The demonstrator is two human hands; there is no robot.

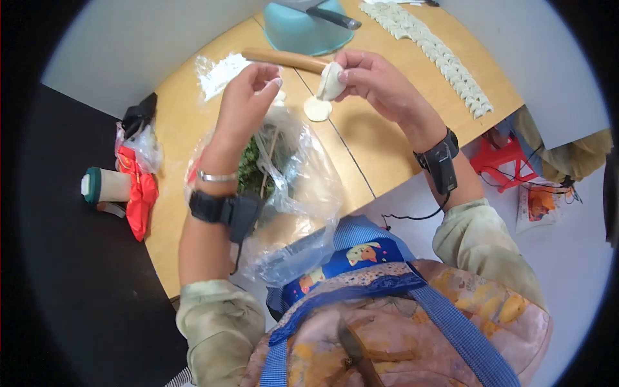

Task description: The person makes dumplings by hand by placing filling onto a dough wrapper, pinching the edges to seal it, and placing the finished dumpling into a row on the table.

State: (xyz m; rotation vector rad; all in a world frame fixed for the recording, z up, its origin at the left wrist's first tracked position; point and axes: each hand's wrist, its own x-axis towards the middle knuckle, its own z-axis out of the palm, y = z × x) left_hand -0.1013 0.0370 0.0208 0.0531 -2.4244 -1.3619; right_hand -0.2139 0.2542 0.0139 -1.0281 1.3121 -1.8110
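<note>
A folded white dumpling [331,82] is pinched between the thumb and fingers of my right hand [380,84], above the table. My left hand [248,100] is raised to the left of it, fingers loosely curled and thumb apart, with nothing visible in it. Below the dumpling, a round dough wrapper [317,109] lies flat on the table. Behind both hands is a wooden rolling pin [287,59]. Under my left forearm, a clear plastic bag [309,174] holds chopped green filling [250,169], with what looks like chopsticks in it; my arm hides part of it.
Finished dumplings [432,51] line the table's right side in overlapping rows. A knife [334,17] rests across a teal basin [300,32] at the back. White flour [222,74] lies on plastic at left. A red stool [506,164] stands beyond the right edge.
</note>
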